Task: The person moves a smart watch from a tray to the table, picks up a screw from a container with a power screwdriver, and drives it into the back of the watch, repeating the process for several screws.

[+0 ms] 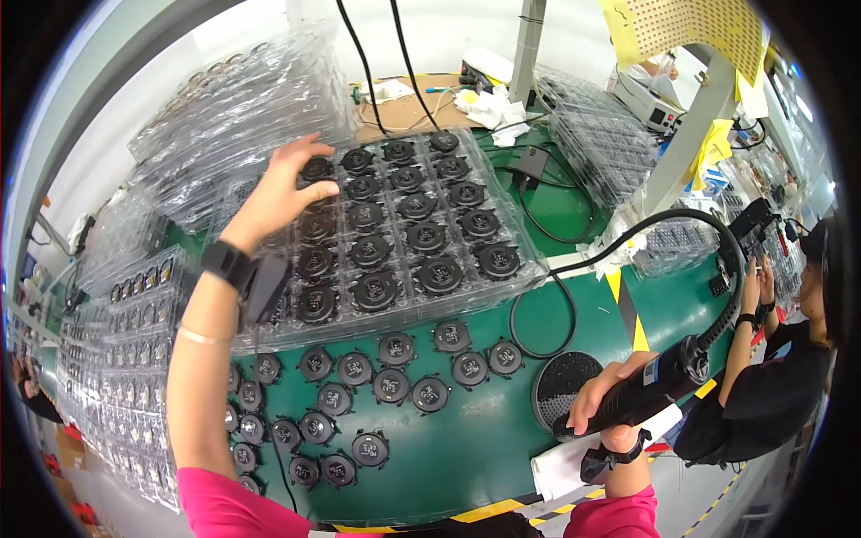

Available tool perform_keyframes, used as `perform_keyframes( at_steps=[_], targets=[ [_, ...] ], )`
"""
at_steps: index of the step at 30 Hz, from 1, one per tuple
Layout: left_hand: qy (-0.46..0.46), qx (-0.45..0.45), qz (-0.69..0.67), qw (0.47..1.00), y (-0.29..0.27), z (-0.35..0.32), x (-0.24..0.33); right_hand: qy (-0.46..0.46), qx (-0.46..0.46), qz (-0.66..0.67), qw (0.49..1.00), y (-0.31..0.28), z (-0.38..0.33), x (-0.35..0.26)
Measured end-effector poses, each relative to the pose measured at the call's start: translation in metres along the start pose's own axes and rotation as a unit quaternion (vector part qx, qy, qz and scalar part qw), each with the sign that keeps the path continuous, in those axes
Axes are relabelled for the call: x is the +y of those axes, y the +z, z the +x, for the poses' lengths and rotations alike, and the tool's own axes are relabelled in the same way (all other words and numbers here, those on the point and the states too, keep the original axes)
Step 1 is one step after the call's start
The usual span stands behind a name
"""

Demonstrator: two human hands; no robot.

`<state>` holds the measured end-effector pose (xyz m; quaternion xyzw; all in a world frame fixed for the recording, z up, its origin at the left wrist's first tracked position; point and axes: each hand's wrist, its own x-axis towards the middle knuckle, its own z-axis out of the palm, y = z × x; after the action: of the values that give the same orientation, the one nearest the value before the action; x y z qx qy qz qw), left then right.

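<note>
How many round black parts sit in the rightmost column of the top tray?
5 round black parts, one per pocket of the clear tray, lined from its far corner to its near right corner; none looks hidden there.

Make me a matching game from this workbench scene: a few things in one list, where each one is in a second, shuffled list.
Things:
1. left hand
2. right hand
3. loose round parts
4. round mesh disc

Places:
A. gripping a black tool with a hose
B. lying on the green mat in front of the tray
C. on a round part at the tray's far left corner
D. on the mat just left of the right hand

Pairs: 1-C, 2-A, 3-B, 4-D
</note>
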<state>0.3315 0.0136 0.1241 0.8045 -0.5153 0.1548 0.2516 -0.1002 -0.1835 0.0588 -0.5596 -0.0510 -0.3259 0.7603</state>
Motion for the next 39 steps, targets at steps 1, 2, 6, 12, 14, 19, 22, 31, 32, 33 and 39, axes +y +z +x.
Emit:
perform_keyframes(
  at_steps=[1, 2, 6, 12, 14, 19, 22, 31, 32, 33, 39],
  targets=[
    [0.016, 0.012, -0.036, 0.999, -0.006, -0.002, 0.017, -0.001, -0.004, 0.002, 1.0, -0.001, 0.0, 0.001],
    [0.034, 0.023, -0.08, 0.996, -0.009, -0.003, 0.04, 0.0, -0.005, -0.003, 1.0, -0.003, -0.001, -0.001],
    [0.093, -0.093, -0.208, 0.969, -0.01, -0.048, 0.144, -0.003, -0.035, -0.015, 0.999, -0.011, 0.003, -0.001],
    [0.153, -0.201, -0.07, 0.965, 0.061, -0.13, 0.222, -0.004, -0.145, -0.004, 0.989, -0.012, 0.02, 0.004],
    [0.165, -0.201, -0.042, 0.965, 0.074, -0.136, 0.229, 0.024, -0.123, 0.03, 0.992, -0.007, 0.016, 0.012],
    [0.135, -0.25, -0.102, 0.953, 0.083, -0.151, 0.224, 0.053, -0.101, 0.033, 0.993, -0.007, 0.011, 0.012],
    [0.131, -0.276, -0.131, 0.943, 0.074, -0.161, 0.229, 0.031, -0.091, 0.022, 0.995, -0.009, 0.011, 0.014],
    [0.153, -0.289, -0.231, 0.916, 0.078, -0.16, 0.266, 0.006, -0.102, 0.003, 0.995, -0.014, 0.011, 0.011],
    [0.105, -0.267, -0.326, 0.901, 0.084, -0.161, 0.272, 0.007, -0.103, 0.005, 0.995, -0.012, 0.011, 0.012],
    [0.055, -0.24, -0.416, 0.875, 0.09, -0.162, 0.278, 0.001, -0.089, 0.047, 0.995, -0.008, 0.01, 0.013],
    [-0.082, -0.241, -0.633, 0.731, 0.109, -0.172, 0.3, -0.046, -0.191, 0.157, 0.968, -0.004, 0.022, 0.026]
  ],
)
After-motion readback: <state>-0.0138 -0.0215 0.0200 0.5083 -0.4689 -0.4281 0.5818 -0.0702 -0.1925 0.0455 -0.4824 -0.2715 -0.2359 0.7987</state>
